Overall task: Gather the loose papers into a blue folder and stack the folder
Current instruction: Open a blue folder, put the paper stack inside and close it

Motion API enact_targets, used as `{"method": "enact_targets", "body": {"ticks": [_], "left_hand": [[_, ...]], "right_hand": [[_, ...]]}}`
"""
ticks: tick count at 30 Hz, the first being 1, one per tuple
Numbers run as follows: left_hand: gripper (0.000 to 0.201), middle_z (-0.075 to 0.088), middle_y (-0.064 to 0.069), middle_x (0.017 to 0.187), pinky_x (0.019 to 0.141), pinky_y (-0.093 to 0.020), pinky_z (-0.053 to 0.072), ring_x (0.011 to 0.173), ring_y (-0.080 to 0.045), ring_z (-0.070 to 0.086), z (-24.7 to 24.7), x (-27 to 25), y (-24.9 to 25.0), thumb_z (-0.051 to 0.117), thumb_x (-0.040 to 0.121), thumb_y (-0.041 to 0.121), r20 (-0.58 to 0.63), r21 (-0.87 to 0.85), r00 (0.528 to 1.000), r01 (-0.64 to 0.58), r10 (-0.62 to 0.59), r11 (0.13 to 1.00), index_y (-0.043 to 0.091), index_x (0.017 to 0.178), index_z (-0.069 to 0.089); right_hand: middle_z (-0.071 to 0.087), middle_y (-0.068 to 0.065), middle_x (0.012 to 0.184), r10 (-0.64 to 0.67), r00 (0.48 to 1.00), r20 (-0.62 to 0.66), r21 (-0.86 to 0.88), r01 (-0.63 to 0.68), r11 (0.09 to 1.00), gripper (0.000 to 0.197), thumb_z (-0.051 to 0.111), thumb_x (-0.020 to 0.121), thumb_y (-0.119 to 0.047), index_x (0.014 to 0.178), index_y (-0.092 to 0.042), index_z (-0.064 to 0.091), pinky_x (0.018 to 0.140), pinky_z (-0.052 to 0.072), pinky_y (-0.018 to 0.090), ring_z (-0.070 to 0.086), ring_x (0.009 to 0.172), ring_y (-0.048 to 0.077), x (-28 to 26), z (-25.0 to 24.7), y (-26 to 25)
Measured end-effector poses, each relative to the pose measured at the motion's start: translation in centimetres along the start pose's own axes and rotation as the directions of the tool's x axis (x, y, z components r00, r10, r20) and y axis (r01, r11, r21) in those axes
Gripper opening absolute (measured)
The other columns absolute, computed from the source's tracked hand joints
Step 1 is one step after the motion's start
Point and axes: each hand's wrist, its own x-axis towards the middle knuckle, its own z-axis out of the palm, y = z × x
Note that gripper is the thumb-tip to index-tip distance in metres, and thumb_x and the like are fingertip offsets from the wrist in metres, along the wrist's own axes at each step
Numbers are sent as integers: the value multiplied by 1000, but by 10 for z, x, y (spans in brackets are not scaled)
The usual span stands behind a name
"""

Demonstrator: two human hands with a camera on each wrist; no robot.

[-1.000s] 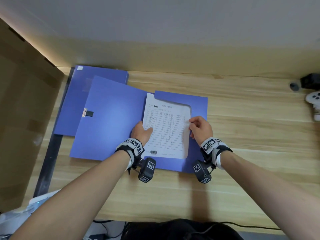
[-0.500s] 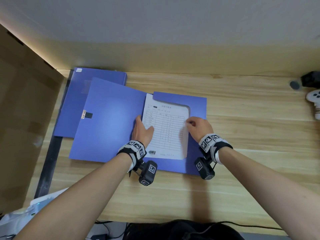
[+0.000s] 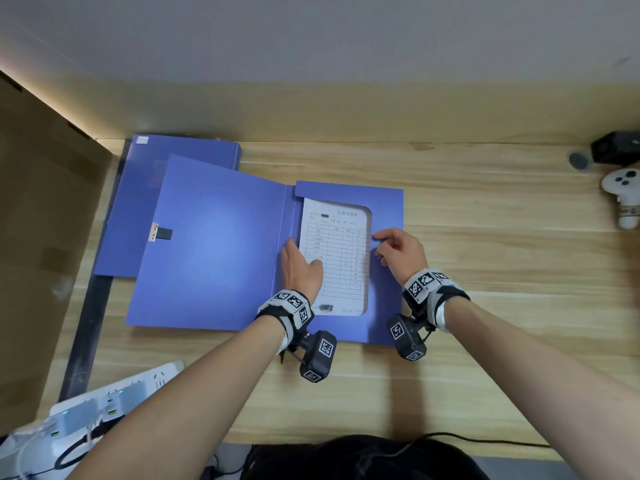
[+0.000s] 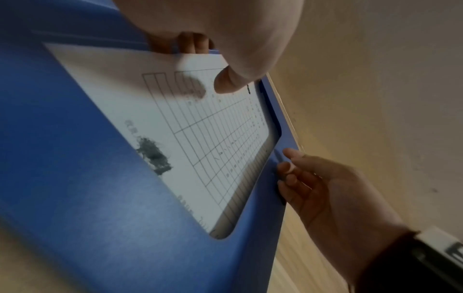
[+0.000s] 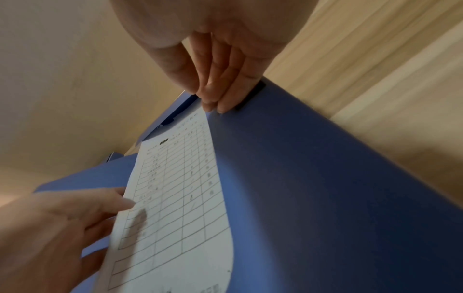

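Note:
An open blue folder lies on the wooden desk, its cover spread to the left. White papers with a printed table sit inside its right-hand pocket, showing through the cut-out. My left hand holds the papers' left edge near the spine, thumb on top and fingers behind. My right hand pinches the pocket flap at the cut-out's right edge. A second, closed blue folder lies partly under the open cover at the back left.
A brown cardboard box stands along the left. A white power strip with cables lies at the near left. A white controller and a black device sit at the far right. The wall closes the desk's back edge.
The papers have slid further into the pocket, under its flap. Both hands moved forward with them; my right hand went from the papers' right edge to the flap edge.

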Motion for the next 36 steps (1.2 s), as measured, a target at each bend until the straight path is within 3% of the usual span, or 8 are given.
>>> {"method": "enact_targets", "body": {"ticks": [3,7,12,16,22,27,31,36], "left_hand": [[63,34,-9,149,113,-39,33,139,-26,33,-10,-6,-10,55,89,18,25,134,997,-76,73,988,10,147,32],[46,47,-7,136,97,-28,39,126,-24,48,-23,-18,-24,52,89,16,160,133,980,-140,118,981,15,134,51],[70,30,-5,156,115,-43,32,142,-26,32,-21,-29,-29,50,88,26,271,226,957,-168,103,960,13,152,26],[67,21,-2,156,114,-34,23,145,-25,18,-16,-32,-23,51,91,24,297,236,952,-148,74,961,11,151,24],[64,34,-5,149,112,-42,33,139,-27,34,-29,-25,-26,52,81,33,365,219,925,-197,107,956,16,142,38],[66,26,-9,160,120,-38,24,147,-26,25,-70,-24,-30,51,92,16,152,101,960,-251,234,963,8,153,26],[67,27,-13,158,118,-42,25,145,-31,26,-121,-18,-48,55,88,12,-119,270,949,-251,291,930,6,149,30],[88,5,-15,163,116,-53,19,152,-28,2,-162,-25,-87,64,80,21,-311,449,949,96,54,888,6,151,16]], "right_hand": [[65,6,69,1,1000,-16,53,-1,999,29,51,81,-1,94,-17,71,71,55,39,59,60,18,-4,-3,0],[65,8,71,-13,1000,-26,83,15,996,29,52,81,0,89,-20,71,63,54,36,59,59,20,-14,-6,-3],[74,6,91,-57,995,-82,-4,57,998,28,53,83,6,94,-14,69,78,56,29,66,77,13,-30,-14,1],[70,0,93,-42,986,-161,-18,39,999,34,51,82,11,97,-15,68,66,49,8,63,73,-2,-52,-14,9],[58,3,124,-110,992,-54,-204,96,974,41,58,82,2,119,-10,66,99,48,40,57,109,21,-76,-7,23],[35,2,155,-26,998,62,-346,46,937,52,57,86,-11,137,-19,55,114,34,42,38,140,21,-87,-2,17],[21,1,161,3,988,156,-478,72,875,54,54,90,-13,144,-18,46,115,26,34,26,147,20,-93,-3,13],[19,2,162,-9,981,196,-536,115,836,52,53,92,-14,144,-17,45,112,29,31,26,146,20,-102,-3,16]]}}
